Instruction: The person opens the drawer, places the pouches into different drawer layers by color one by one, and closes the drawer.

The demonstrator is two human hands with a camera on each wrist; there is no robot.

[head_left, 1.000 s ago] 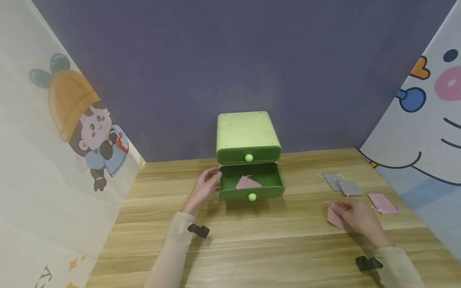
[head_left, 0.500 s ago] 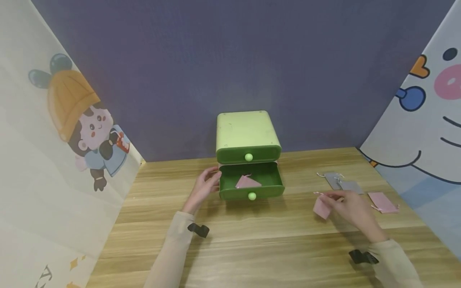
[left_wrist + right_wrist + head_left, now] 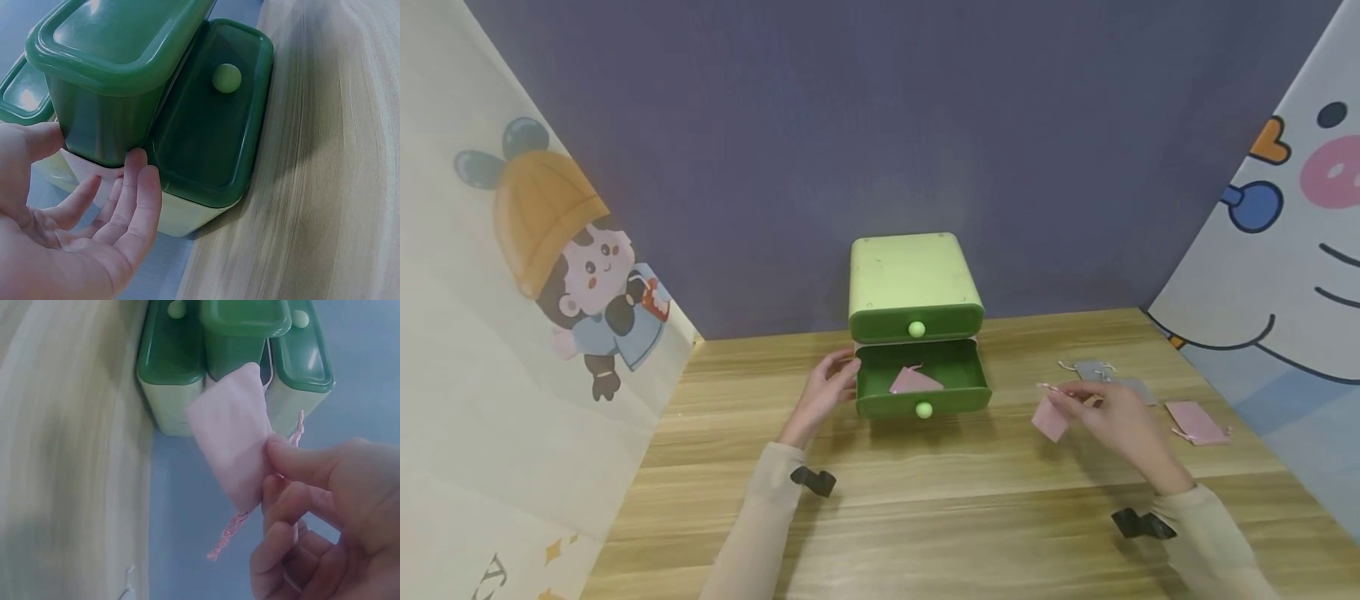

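Observation:
My right hand (image 3: 1120, 425) pinches a small pink drawstring pouch (image 3: 1050, 419) between thumb and fingers, above the table right of a green drawer unit (image 3: 913, 271). In the right wrist view the pouch (image 3: 231, 434) hangs flat, its twisted cords sticking out at both sides. One drawer (image 3: 883, 406) below the top one is pulled out, and another pink pouch (image 3: 917, 382) lies inside. At the left side of that drawer is my left hand (image 3: 822, 396), its fingers loosely extended. In the left wrist view fingertips (image 3: 148, 178) rest against the drawer's side.
Two grey drawstring pouches (image 3: 1090, 369), partly behind my right hand, and a further pink pouch (image 3: 1197, 422) lie on the right of the wooden table (image 3: 940, 525). A dark blue wall (image 3: 917, 125) rises behind the unit. Panels with cartoon figures flank the table.
My right hand has lifted the pink pouch and carried it left and away from me, nearer the drawer unit. The left hand and the pulled-out drawer have stayed in place.

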